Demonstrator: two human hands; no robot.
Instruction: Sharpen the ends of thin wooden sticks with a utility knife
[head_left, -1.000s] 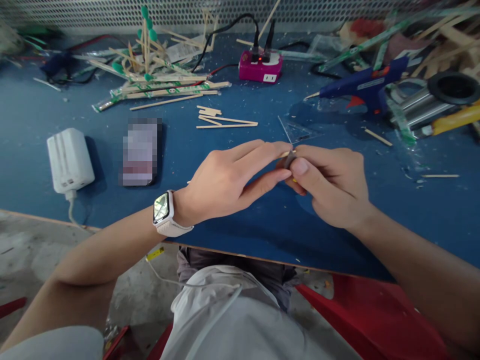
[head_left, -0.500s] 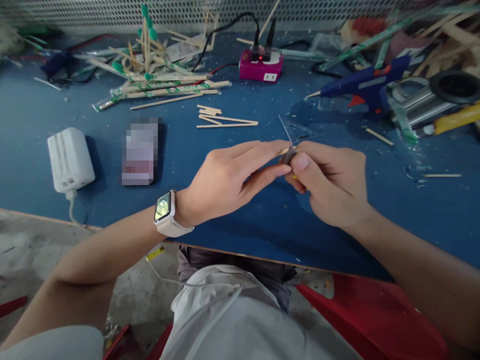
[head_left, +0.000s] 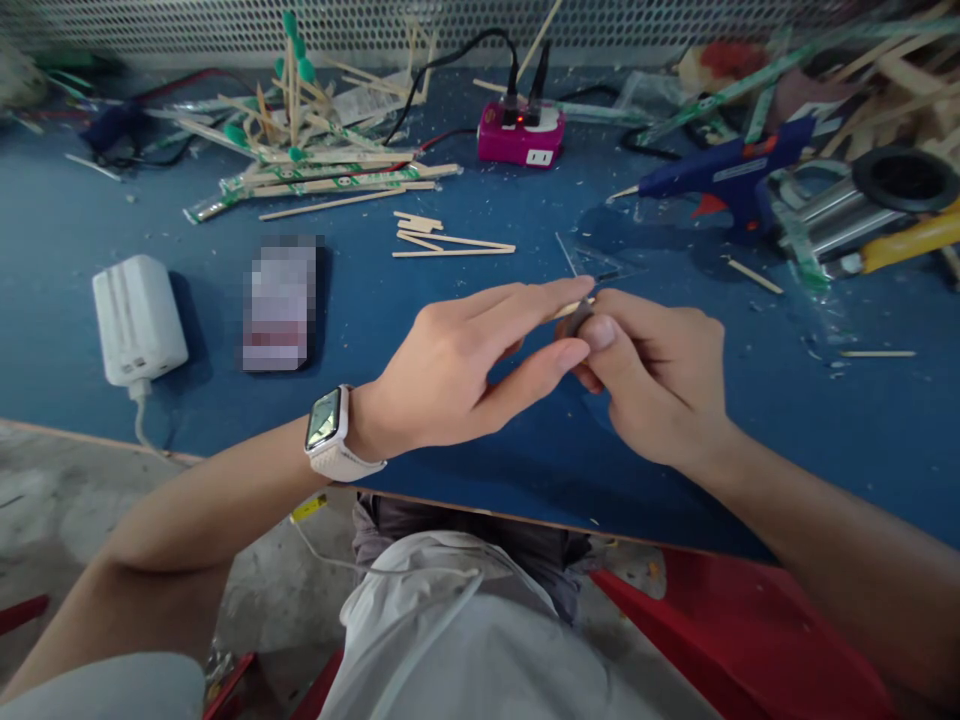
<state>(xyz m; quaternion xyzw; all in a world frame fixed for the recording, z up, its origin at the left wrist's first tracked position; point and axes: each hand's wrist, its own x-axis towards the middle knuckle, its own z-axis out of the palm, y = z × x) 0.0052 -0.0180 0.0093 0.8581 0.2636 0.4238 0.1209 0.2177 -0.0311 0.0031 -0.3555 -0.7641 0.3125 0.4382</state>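
Observation:
My left hand (head_left: pixel 469 360) reaches in from the left, its fingers closed around a short pale wooden stick (head_left: pixel 570 309), of which only a small length shows. My right hand (head_left: pixel 660 375) meets it fingertip to fingertip. Between right thumb and forefinger is a small dark grey piece (head_left: pixel 577 320), like a folded bit of sandpaper, pressed against the stick. The fingers hide most of both items. Just beyond the hands, a thin clear strip (head_left: pixel 566 256) lies on the blue table (head_left: pixel 480 470).
Several cut wooden sticks (head_left: pixel 457 240) lie ahead. A blue glue gun (head_left: pixel 727 175) and a yellow-handled tool (head_left: pixel 907 240) are at right. Behind stands a magenta power adapter (head_left: pixel 521 135). At left are a phone (head_left: pixel 277 305), a white power bank (head_left: pixel 140 320) and packaged sticks (head_left: pixel 322 180).
My left thumb has moved slightly away from the forefinger, widening the gap between them. Both hands stay together around the stick and the grey piece, with the right hand shifted slightly.

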